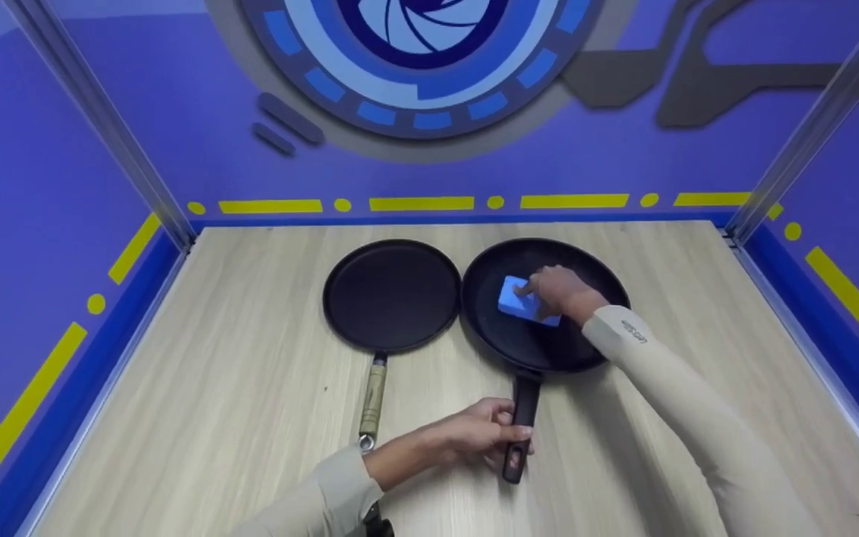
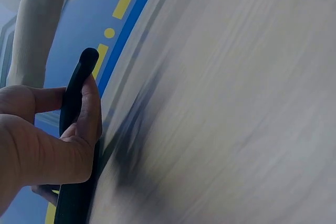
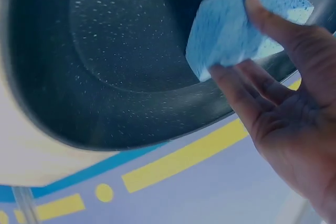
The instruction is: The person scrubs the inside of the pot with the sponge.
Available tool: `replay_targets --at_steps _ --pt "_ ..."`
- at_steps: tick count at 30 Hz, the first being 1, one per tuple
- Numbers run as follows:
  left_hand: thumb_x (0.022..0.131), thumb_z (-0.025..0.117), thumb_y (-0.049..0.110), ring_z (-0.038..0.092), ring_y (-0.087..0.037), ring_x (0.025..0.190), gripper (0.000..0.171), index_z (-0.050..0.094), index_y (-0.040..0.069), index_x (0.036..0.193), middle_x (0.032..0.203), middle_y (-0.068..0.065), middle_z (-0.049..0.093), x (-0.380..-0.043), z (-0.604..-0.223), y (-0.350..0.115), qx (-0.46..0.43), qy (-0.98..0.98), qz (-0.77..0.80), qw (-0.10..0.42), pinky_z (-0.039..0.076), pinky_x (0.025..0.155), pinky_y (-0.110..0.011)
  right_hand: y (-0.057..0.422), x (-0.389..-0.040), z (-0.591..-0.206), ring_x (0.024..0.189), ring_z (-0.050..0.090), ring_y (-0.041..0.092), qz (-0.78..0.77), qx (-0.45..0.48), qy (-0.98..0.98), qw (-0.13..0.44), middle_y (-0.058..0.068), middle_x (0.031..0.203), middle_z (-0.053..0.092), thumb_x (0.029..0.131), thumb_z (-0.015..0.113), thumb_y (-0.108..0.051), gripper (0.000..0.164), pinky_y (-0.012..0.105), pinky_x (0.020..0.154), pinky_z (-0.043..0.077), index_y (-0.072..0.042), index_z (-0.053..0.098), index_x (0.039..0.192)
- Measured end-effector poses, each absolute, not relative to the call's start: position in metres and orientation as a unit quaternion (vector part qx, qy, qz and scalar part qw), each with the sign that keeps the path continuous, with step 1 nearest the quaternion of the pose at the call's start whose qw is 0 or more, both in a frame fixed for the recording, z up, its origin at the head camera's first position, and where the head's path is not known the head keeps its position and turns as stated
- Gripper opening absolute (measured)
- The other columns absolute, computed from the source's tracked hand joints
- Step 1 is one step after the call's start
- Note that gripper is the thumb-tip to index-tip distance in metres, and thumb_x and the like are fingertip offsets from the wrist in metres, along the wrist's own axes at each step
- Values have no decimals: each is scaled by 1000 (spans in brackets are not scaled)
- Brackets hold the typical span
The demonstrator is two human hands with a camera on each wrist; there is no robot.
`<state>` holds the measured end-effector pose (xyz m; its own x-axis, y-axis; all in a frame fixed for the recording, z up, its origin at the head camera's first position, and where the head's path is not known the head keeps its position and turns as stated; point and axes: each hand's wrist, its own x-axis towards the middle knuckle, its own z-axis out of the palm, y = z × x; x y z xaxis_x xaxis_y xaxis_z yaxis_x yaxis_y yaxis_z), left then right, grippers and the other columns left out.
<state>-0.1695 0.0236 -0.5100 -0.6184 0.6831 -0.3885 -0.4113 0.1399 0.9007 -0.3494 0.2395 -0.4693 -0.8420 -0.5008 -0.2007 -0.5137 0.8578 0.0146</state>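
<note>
A deep black frying pan (image 1: 489,328) lies at the right of the table, its handle pointing toward me. My left hand (image 1: 478,432) grips that black handle (image 1: 525,406), thumb across the top and fingers beneath, as the left wrist view also shows. Inside the pan, my right hand (image 1: 560,291) pinches a light blue sponge (image 1: 513,302) between thumb and fingers. In the right wrist view the sponge (image 3: 226,30) is over the pan's inner surface (image 3: 126,40), which is speckled with small pale drops.
Left of the frying pan lies a flat black griddle pan (image 1: 392,294) with a wooden handle (image 1: 373,395), the rims side by side. My left forearm passes close to that handle's end. Purple and blue panels (image 1: 429,179) wall in the wood-grain table (image 1: 250,373).
</note>
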Motion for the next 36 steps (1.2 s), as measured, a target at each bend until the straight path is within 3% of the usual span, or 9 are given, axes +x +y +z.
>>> replay_targets --at_steps 7,16,22,26,30,33,36 --pt "101 62 8 67 -7 66 8 60 5 109 106 -25 75 -185 -509 24 122 618 653 421 61 71 -25 241 -332 -458 99 69 41 67 -326 938 96 21 107 71 77 88 -18 57 54 87 59 -19 70 131" --pt "102 61 9 68 -8 69 5 58 8 106 105 -24 75 -188 -514 22 133 611 648 435 62 69 -27 238 -301 -467 89 67 41 64 -361 929 53 22 102 68 80 74 -2 57 52 74 61 -19 69 134" --pt "103 61 10 70 -8 74 9 58 8 111 98 -11 76 -185 -522 20 157 585 636 478 62 67 -23 243 -289 -469 87 68 36 63 -374 922 81 20 99 68 80 78 1 61 49 71 62 -22 68 135" --pt "102 61 7 71 -10 75 8 57 10 108 103 -23 75 -185 -523 20 162 581 632 486 62 68 -23 249 -309 -472 96 69 39 46 -354 932 64 21 110 70 82 79 1 58 50 77 62 -20 68 135" --pt "103 60 7 71 -11 77 9 56 10 111 116 -39 66 -183 -523 21 168 581 633 483 62 67 -23 256 -342 -478 98 67 43 34 -304 951 46 25 118 67 87 69 5 58 53 82 61 -17 63 140" --pt "103 59 7 71 -11 79 12 55 9 115 121 -44 61 -182 -523 20 172 583 632 482 62 67 -22 262 -361 -477 95 65 43 35 -261 963 65 27 113 63 89 65 5 56 54 82 60 -14 58 142" --pt "103 59 7 71 -12 81 13 55 9 115 122 -44 60 -183 -522 19 169 582 630 486 62 69 -23 266 -373 -472 103 63 44 21 -223 969 103 30 119 60 93 65 2 56 56 90 58 -13 54 146"
